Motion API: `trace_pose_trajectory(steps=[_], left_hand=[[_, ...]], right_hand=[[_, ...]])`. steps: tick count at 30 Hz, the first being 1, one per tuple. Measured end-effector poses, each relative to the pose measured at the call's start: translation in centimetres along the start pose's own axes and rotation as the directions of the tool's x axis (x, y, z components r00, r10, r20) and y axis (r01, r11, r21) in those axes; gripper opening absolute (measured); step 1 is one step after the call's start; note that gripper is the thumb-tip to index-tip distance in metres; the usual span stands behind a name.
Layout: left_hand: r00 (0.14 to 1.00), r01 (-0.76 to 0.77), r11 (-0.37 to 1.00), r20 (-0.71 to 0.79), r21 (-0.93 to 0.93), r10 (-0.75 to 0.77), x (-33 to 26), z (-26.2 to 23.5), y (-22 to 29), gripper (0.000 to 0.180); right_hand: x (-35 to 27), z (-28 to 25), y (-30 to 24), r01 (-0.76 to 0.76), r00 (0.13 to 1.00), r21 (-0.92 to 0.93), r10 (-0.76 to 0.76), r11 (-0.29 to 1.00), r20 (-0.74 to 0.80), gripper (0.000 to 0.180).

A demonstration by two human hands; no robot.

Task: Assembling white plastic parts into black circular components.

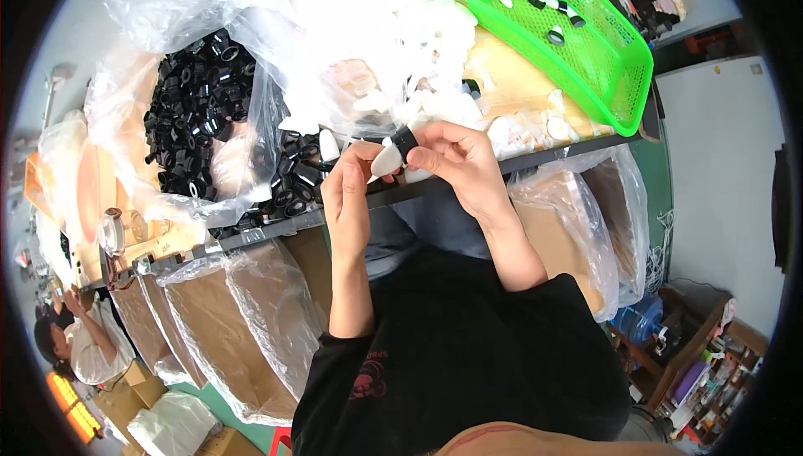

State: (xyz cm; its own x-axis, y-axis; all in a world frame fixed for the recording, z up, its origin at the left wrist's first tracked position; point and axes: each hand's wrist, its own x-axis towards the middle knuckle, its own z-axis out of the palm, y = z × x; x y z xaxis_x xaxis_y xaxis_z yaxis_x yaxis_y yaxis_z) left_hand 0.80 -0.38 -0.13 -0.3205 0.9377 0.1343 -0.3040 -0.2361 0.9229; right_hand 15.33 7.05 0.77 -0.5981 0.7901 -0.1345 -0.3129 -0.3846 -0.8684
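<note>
My left hand (347, 192) pinches a small white cone-shaped plastic piece (386, 157) at the table's front edge. My right hand (456, 159) holds a black ring cap (404, 141) against the wide end of that white piece. Both hands meet just above the table edge (535, 157). To the left lies a clear bag of black ring caps (196, 105), with more loose black caps (293, 184) spilling near my left hand. Behind my hands is a heap of white plastic pieces (393, 29) on clear plastic.
A green plastic basket (623, 79) with a few assembled black-and-white pieces stands at the back right. Bagged cardboard boxes (242, 322) lean below the table. Another person (79, 335) sits at the lower left. A water bottle (640, 318) stands on the floor, right.
</note>
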Motion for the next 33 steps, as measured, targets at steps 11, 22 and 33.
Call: trace_pose_trajectory(steps=[11,22,33], left_hand=[[0.999,0.019,0.999,-0.044,0.042,-0.017,-0.4,-0.2,-0.3,0.035],[0.998,0.06,0.997,0.022,-0.058,-0.059,-0.9,-0.4,0.1,0.008],[0.974,-0.22,0.919,0.127,0.327,0.188,0.0,-0.9,0.1,0.034]], right_hand=[[0.0,0.8,-1.2,0.032,0.998,-0.027,-0.033,0.999,-0.045,0.016],[-0.2,0.2,-0.8,-0.003,1.0,-0.008,0.003,1.0,0.0,0.013],[-1.5,1.2,-2.4,0.402,0.897,-0.736,-0.394,0.545,0.198,0.027]])
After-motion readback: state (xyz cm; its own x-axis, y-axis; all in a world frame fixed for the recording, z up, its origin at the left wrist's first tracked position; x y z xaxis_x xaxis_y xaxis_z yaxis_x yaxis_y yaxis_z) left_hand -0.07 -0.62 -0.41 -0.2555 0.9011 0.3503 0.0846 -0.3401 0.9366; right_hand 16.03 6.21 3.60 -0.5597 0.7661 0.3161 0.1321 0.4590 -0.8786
